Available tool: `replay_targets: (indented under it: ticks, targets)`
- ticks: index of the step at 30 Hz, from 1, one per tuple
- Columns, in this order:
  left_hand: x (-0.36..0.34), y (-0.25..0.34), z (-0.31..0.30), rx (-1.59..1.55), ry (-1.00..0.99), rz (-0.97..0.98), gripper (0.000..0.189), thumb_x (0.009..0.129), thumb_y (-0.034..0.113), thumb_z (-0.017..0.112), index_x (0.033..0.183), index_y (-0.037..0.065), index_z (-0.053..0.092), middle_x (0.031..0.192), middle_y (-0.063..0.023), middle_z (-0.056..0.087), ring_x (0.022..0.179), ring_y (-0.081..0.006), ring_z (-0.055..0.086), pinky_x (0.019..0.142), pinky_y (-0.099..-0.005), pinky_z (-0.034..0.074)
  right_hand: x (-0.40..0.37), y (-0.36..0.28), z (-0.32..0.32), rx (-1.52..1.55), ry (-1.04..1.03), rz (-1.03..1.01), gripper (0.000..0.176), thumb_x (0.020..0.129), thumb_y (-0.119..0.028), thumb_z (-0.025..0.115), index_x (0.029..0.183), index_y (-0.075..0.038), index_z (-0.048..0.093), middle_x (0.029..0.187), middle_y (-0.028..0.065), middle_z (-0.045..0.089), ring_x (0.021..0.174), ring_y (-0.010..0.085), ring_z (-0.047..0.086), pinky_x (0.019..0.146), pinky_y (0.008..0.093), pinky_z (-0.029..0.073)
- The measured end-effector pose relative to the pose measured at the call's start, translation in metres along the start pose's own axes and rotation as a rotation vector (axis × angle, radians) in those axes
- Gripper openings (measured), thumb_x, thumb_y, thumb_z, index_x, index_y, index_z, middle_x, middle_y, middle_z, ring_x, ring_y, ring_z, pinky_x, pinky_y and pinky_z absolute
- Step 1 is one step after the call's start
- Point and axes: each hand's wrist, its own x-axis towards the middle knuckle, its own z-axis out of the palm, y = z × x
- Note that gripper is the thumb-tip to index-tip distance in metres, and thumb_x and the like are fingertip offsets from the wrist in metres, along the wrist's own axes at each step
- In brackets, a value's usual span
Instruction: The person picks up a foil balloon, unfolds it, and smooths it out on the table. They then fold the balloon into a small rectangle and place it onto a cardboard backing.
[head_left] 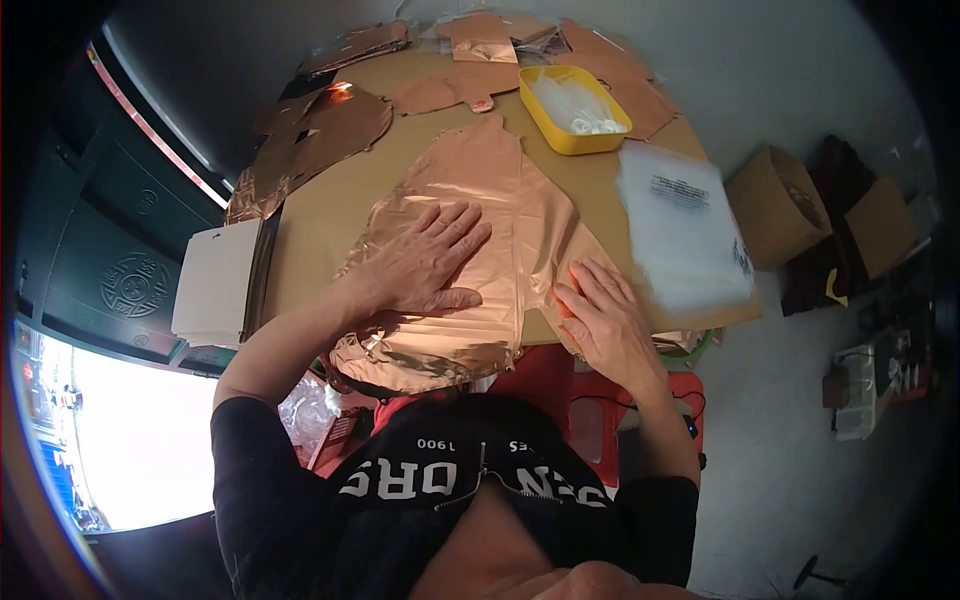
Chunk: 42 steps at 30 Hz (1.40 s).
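A large copper-coloured foil piece (480,190) lies spread over the near part of the brown table (300,250), its lower edge hanging over the front. My left hand (435,260) rests flat on the foil's left half, fingers stretched out and apart. On the right side of the foil lies my right hand (598,310), its fingers bent slightly over something orange (567,290). Most of that orange thing is hidden beneath the fingers, and I cannot make out what it is.
Behind the foil stands a yellow tray (572,142) of clear plastic pieces. Clear bags (690,235) lie at the right, white cards (215,285) at the left. More copper pieces (325,140) line the far edge. A cardboard box (780,210) stands beyond the table.
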Motion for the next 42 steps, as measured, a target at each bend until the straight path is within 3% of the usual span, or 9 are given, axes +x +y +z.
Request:
replay_targets:
  ticks: [4,7,10,16,31,34,37,42]
  targets:
    - [0.0,-0.002,0.008,0.003,0.116,0.047,0.092,0.091,0.069,0.043,0.143,-0.007,0.035,0.148,-0.0326,0.032,0.14,-0.0468,0.029,0.116,-0.0542,0.022,0.001,-0.001,-0.001,-0.014,-0.011,-0.001,0.035,0.09,-0.023,0.062,0.117,-0.002,0.062,0.13,0.0213,0.055,0.126,0.0364,0.048,0.107,0.0485,0.037]
    - [0.0,-0.002,0.008,-0.011,0.127,0.038,0.093,0.091,0.069,0.042,0.143,-0.007,0.034,0.148,-0.0331,0.032,0.139,-0.0469,0.029,0.115,-0.0543,0.023,0.002,0.0,-0.002,-0.003,-0.016,0.003,0.037,0.09,-0.025,0.062,0.118,-0.002,0.061,0.13,0.022,0.054,0.126,0.0373,0.048,0.107,0.0486,0.037]
    - [-0.001,0.001,0.001,-0.007,0.014,-0.015,0.094,0.093,0.069,0.04,0.149,-0.005,0.027,0.154,-0.0302,0.024,0.145,-0.0433,0.021,0.12,-0.0516,0.015,0.002,0.0,-0.001,-0.011,-0.02,0.008,0.039,0.09,-0.027,0.062,0.119,-0.001,0.061,0.13,0.0222,0.054,0.126,0.0379,0.048,0.107,0.0485,0.037]
    - [-0.001,-0.004,0.009,-0.007,0.123,0.016,0.093,0.091,0.069,0.041,0.143,-0.008,0.035,0.149,-0.0331,0.031,0.14,-0.0471,0.028,0.115,-0.0548,0.022,0.003,-0.001,-0.001,-0.009,-0.015,0.015,0.04,0.089,-0.028,0.063,0.119,-0.002,0.061,0.13,0.022,0.054,0.126,0.0378,0.048,0.106,0.0485,0.038]
    - [0.0,-0.004,0.008,0.01,0.088,0.005,0.094,0.092,0.07,0.039,0.144,-0.007,0.033,0.15,-0.0324,0.03,0.142,-0.0466,0.026,0.117,-0.0532,0.02,0.008,-0.003,-0.001,-0.011,0.003,0.003,0.039,0.087,-0.025,0.066,0.118,-0.001,0.061,0.129,0.0216,0.055,0.125,0.0393,0.048,0.105,0.0485,0.038]
    - [-0.005,-0.005,0.0,-0.042,0.079,-0.062,0.092,0.093,0.068,0.04,0.149,-0.004,0.028,0.156,-0.0284,0.023,0.146,-0.0425,0.019,0.12,-0.0523,0.013,0.011,-0.003,-0.003,0.0,-0.017,0.003,0.043,0.087,-0.024,0.066,0.123,-0.001,0.058,0.132,0.0223,0.052,0.127,0.0403,0.046,0.106,0.0487,0.037]
    - [-0.021,-0.008,-0.015,-0.097,0.19,-0.165,0.086,0.095,0.061,0.044,0.152,-0.001,0.025,0.158,-0.0266,0.019,0.148,-0.0406,0.018,0.12,-0.0516,0.012,0.019,-0.008,-0.006,0.008,-0.052,-0.032,0.048,0.088,-0.024,0.065,0.128,0.0,0.053,0.137,0.0238,0.049,0.131,0.0413,0.043,0.108,0.0489,0.036]
    - [-0.092,0.014,-0.062,-0.344,0.538,-0.476,0.06,0.097,0.037,0.055,0.144,0.001,0.042,0.154,-0.0247,0.032,0.143,-0.0385,0.032,0.116,-0.0456,0.027,0.04,-0.027,-0.002,0.079,-0.101,-0.118,0.056,0.086,-0.021,0.067,0.132,0.004,0.047,0.143,0.0276,0.041,0.136,0.0439,0.036,0.111,0.0495,0.033]
